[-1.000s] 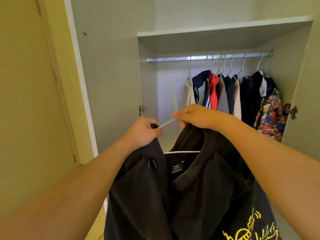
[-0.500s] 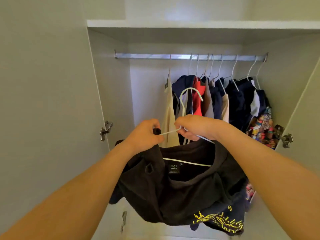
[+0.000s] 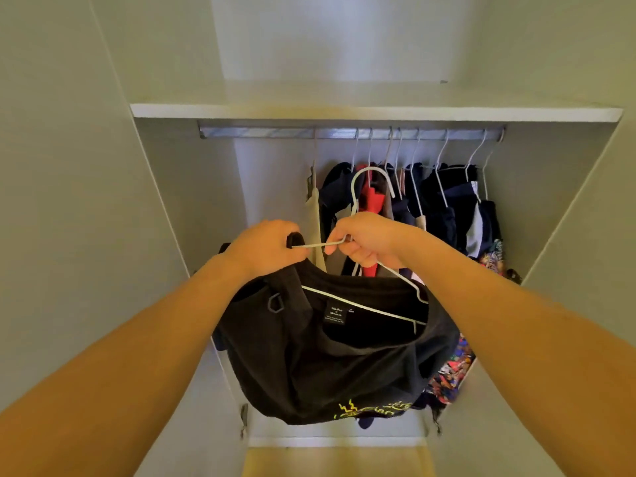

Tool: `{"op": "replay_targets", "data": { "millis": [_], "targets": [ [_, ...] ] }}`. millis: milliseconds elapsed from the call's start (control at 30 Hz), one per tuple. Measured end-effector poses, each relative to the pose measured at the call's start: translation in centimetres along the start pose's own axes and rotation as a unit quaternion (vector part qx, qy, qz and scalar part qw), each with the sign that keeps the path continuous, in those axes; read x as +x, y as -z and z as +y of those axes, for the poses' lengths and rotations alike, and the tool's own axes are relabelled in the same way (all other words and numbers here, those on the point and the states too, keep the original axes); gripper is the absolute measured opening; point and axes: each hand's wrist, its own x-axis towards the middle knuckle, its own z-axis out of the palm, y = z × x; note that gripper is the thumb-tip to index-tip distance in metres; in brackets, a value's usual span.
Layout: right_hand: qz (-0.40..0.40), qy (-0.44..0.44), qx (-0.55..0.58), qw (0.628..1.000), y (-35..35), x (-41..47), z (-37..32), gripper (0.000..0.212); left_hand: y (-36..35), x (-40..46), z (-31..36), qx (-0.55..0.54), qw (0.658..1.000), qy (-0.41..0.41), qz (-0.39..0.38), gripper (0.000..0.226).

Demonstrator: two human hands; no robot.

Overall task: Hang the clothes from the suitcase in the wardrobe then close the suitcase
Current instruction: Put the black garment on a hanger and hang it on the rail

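Note:
A black t-shirt (image 3: 330, 366) with yellow print hangs bunched on a white wire hanger (image 3: 373, 173), held in front of the open wardrobe. My left hand (image 3: 265, 247) grips the shirt's left shoulder together with the hanger's left arm. My right hand (image 3: 368, 241) grips the hanger at its neck, just under the hook. The hook points up, below the metal rail (image 3: 261, 133) and in front of the clothes hanging there. The suitcase is out of view.
Several garments on white hangers (image 3: 444, 201) fill the rail's middle and right; a beige one (image 3: 315, 215) hangs furthest left. The rail's left stretch is bare. A shelf (image 3: 344, 111) runs above the rail. Open wardrobe doors (image 3: 86, 235) flank both sides.
I have come closer to the wardrobe and the view has tilted up. Both hands have lifted the shirt and hanger higher toward the rail, keeping the same grips.

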Motion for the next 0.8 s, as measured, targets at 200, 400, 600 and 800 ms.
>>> {"op": "replay_targets", "data": {
  "millis": [200, 400, 600, 800],
  "targets": [
    [0.000, 0.013, 0.042, 0.999, 2.7, 2.6, -0.1, 0.026, 0.0, 2.0, -1.3, 0.010, 0.998, 0.054, 0.023, 0.037],
    [-0.015, 0.031, 0.071, 0.997, 3.7, 4.4, -0.5, 0.026, 0.0, 3.4, -1.9, 0.044, 0.993, 0.101, 0.038, 0.042],
    [-0.013, 0.036, 0.093, 0.995, 4.5, 5.9, -0.4, 0.026, 0.3, 3.3, -3.9, 0.046, 0.989, 0.137, 0.039, 0.062],
    [-0.041, 0.045, 0.115, 0.991, 3.4, 7.6, -2.0, 0.023, 0.7, 1.4, -5.4, -0.015, 0.969, 0.222, 0.104, 0.072]
  ]
}}
